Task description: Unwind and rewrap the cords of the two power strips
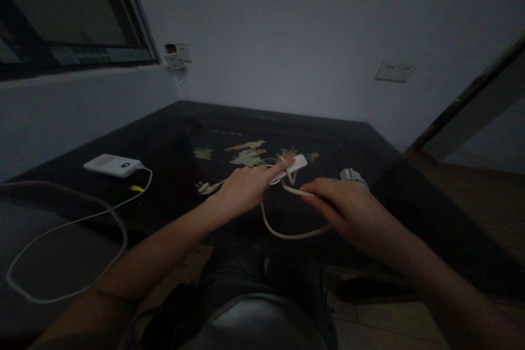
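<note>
A white power strip (292, 167) lies on the dark table (172, 136). My left hand (246, 187) rests on its near end, fingers closed around it with the forefinger stretched along the top. The strip's thick white cord (283, 232) loops down over the table's front edge. My right hand (348, 209) pinches this cord just right of the strip, fingers closed. A white plug (204, 188) lies left of my left hand. A grey-white coiled bundle (353, 175) sits just beyond my right hand.
A white power bank (111, 165) lies at the table's left, with a thin white cable (61, 229) and yellow tag trailing off into a big loop. Wall sockets (394, 71) sit on the back wall and others (177, 56) in the corner. My dark-trousered lap (254, 306) is below the table edge.
</note>
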`<state>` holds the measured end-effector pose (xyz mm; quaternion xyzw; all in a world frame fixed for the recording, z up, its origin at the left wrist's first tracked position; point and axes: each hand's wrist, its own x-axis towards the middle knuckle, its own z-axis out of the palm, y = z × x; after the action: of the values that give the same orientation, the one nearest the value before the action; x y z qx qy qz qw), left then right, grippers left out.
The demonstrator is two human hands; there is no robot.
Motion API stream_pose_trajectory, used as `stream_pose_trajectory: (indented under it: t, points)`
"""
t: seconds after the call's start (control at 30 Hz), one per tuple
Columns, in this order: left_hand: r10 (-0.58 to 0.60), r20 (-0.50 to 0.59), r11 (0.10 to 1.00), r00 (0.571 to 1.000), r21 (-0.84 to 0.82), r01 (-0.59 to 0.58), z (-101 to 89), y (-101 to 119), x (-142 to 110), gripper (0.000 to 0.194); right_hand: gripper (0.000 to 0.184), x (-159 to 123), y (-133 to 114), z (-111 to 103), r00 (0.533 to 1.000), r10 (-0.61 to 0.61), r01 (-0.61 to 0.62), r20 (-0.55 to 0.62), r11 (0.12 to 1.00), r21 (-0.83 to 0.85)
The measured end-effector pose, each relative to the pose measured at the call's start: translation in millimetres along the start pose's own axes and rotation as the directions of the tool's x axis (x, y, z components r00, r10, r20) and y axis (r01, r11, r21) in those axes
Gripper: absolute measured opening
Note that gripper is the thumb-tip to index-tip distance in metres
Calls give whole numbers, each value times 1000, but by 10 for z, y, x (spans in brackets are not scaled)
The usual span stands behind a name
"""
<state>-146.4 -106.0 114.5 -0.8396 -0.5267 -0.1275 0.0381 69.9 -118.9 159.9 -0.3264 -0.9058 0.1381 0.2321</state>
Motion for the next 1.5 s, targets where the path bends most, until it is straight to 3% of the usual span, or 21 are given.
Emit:
stream_pose_trajectory:
  t: [0.2,0.3,0.4,0.67,0.77,0.83,0.9,1.0,1.07,1.2,1.33,1.5]
  points:
    - [287,186,956,940,4,-293,-87,-100,-72,61,17,322,221,-151,994,-26,39,-106,991,127]
    - [341,179,940,923,-56,-336,-77,-110,-142,64,17,391,328,-134,995,16,9,-100,969,247]
    - [323,169,946,931,-50,-320,-61,-97,-181,64,19,417,421,-98,996,59,-30,-71,936,351]
    - [382,134,924,914,-38,-380,-199,-17,-200,48,31,532,637,78,982,100,-173,161,822,542]
    - [412,79,909,908,-103,-404,-228,-16,-222,54,40,532,695,223,942,107,-307,319,661,685]
    - [407,11,900,914,-175,-398,-213,-36,-239,56,43,507,745,328,915,119,-389,387,516,763]
    - [357,-52,895,933,-266,-358,-178,-66,-249,56,41,467,807,430,917,149,-397,370,419,816]
    - [222,-144,870,964,-417,-263,-103,-124,-232,55,34,371,902,557,931,251,-344,266,356,869]
    - [105,-213,832,971,-516,-203,-45,-170,-192,53,31,283,937,614,917,300,-360,264,334,871]
    - [-135,-238,655,962,-750,-94,70,-271,-69,53,38,124,903,662,888,319,-444,331,404,800]
    - [-212,-165,463,963,-885,-50,130,-320,16,52,45,104,819,671,870,357,-491,340,569,659]
    - [-335,-58,350,941,-934,67,115,-358,24,46,46,144,778,674,893,285,-439,349,725,530]
